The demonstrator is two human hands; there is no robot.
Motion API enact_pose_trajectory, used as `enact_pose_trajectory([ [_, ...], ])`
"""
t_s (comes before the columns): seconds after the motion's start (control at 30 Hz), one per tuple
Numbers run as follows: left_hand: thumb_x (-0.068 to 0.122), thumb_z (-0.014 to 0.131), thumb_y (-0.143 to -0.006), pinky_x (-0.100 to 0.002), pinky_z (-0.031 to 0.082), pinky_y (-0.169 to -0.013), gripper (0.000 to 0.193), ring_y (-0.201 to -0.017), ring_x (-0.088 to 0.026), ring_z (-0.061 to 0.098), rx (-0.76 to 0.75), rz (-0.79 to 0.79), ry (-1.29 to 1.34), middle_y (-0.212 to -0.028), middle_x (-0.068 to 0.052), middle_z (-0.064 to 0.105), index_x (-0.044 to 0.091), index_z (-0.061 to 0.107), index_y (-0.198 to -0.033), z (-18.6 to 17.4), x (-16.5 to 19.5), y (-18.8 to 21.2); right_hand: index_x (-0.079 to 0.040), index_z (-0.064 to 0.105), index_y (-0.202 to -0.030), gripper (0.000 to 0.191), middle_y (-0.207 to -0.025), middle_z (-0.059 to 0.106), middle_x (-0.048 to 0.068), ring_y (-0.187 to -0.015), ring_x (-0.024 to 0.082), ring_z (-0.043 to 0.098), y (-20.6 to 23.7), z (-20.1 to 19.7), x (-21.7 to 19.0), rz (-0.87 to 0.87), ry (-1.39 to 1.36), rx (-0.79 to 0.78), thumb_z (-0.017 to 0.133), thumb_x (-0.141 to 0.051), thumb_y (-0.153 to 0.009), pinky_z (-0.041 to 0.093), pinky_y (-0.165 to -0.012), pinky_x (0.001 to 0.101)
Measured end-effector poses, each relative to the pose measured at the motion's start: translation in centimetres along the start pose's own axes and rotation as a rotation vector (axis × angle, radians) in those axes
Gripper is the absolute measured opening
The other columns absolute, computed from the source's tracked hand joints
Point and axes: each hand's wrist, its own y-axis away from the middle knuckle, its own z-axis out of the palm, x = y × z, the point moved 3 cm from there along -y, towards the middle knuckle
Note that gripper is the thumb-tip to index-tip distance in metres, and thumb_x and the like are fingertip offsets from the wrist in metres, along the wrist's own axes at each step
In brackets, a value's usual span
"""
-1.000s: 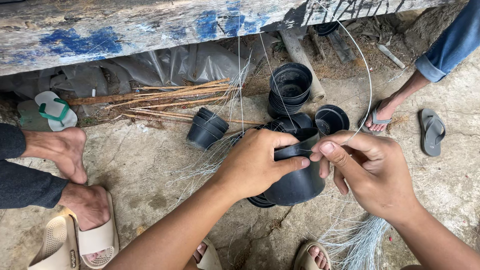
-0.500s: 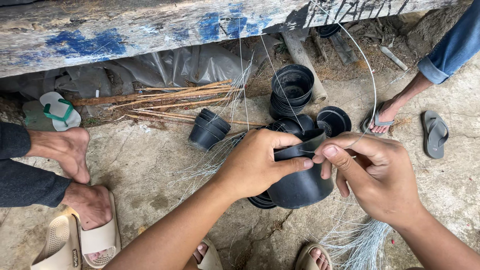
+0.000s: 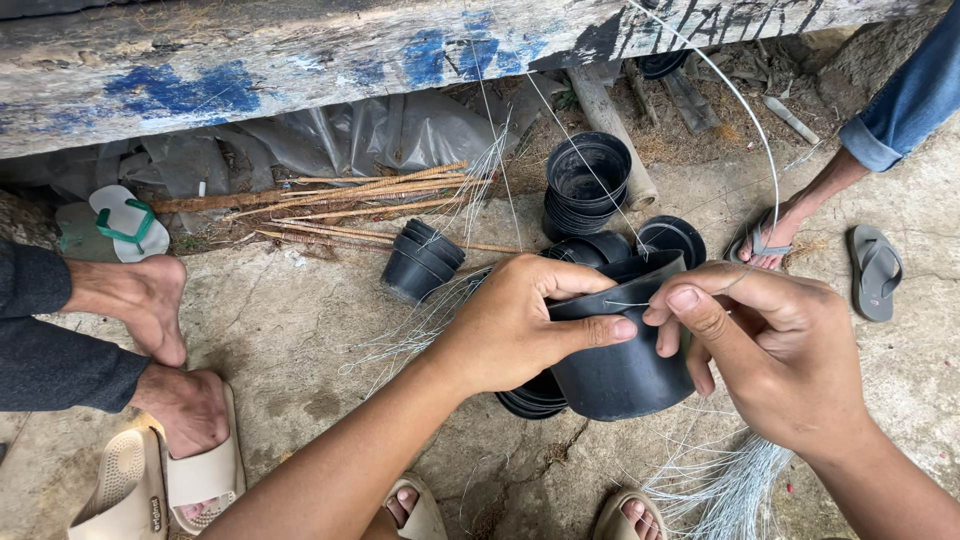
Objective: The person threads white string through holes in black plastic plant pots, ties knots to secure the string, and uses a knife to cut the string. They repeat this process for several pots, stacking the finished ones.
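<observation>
The left hand (image 3: 520, 325) is clamping the rim of a black plastic pot (image 3: 625, 365), held between both hands, while the right hand (image 3: 770, 350) is pinching a thin wire (image 3: 628, 304) at that rim. Keeping the pot steady should help the threading. Any hole in the rim is too small to make out.

The far side of the black pot (image 3: 625, 365) is hidden by the left hand (image 3: 515, 325). The thin wire (image 3: 755, 130) is cut off at the top edge. The bundle of wires (image 3: 735, 490) is cut off below.
</observation>
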Motion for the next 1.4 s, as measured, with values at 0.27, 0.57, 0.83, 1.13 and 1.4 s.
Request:
enact_pose_trajectory([
  [0.27, 0.033, 0.083, -0.083, -0.031, 0.063, -0.086, 0.052, -0.098, -0.017, 0.078, 0.035, 0.001, -0.1, -0.11, -0.017, 0.079, -0.006, 0.073, -0.117, 0.1, 0.0, -0.2, 0.008, 0.075, -0.093, 0.02, -0.076, 0.075, 0.016, -0.057, 0.015, 0.069, 0.2, -0.3, -0.3, -0.004, -0.001, 0.016, 0.063, -0.007, -0.097, 0.049, -0.042, 0.0281],
  [0.57, 0.027, 0.08, -0.085, -0.029, 0.063, -0.077, 0.039, -0.086, -0.014, 0.078, 0.031, -0.055, -0.084, -0.1, -0.013, 0.082, 0.0, 0.077, -0.113, 0.6, 0.6, -0.2, 0.006, 0.076, -0.09, 0.019, -0.071, 0.075, 0.013, -0.046, 0.014, 0.065, 0.5, -0.3, -1.4, 0.001, 0.093, 0.058, 0.064, -0.008, -0.096, 0.049, -0.038, 0.0271],
  [0.83, 0.024, 0.079, -0.084, -0.027, 0.059, -0.067, 0.026, -0.073, -0.01, 0.078, 0.113, -0.017, -0.313, -0.09, -0.007, 0.083, 0.01, 0.081, -0.107, 0.8, 2.8, -0.1, 0.0, 0.078, -0.094, 0.016, -0.073, 0.076, 0.007, -0.053, 0.011, 0.068, 0.9, 0.9, -2.7, -0.266, 0.346, 0.069, 0.066, -0.01, -0.095, 0.049, -0.043, 0.0237],
  [1.13, 0.029, 0.079, -0.082, -0.031, 0.056, -0.058, 0.023, -0.063, -0.014, 0.076, 0.182, -0.078, -0.424, -0.081, -0.005, 0.081, 0.017, 0.082, -0.102, 1.0, 3.4, 0.0, 0.0, 0.078, -0.094, 0.016, -0.072, 0.076, 0.007, -0.049, 0.011, 0.072, 0.2, 1.2, -2.0, -0.116, 0.253, 0.06, 0.066, -0.011, -0.095, 0.052, -0.044, 0.0259],
  [1.4, 0.028, 0.078, -0.084, -0.035, 0.059, -0.07, 0.019, -0.072, -0.02, 0.079, 0.134, -0.029, -0.551, -0.084, -0.006, 0.08, 0.018, 0.081, -0.1, 1.0, 2.7, 0.1, -0.003, 0.08, -0.1, 0.019, -0.081, 0.076, 0.008, -0.058, 0.011, 0.072, -0.1, 1.7, -1.4, -0.21, 0.332, -0.037, 0.071, -0.017, -0.091, 0.055, -0.051, 0.0273],
])
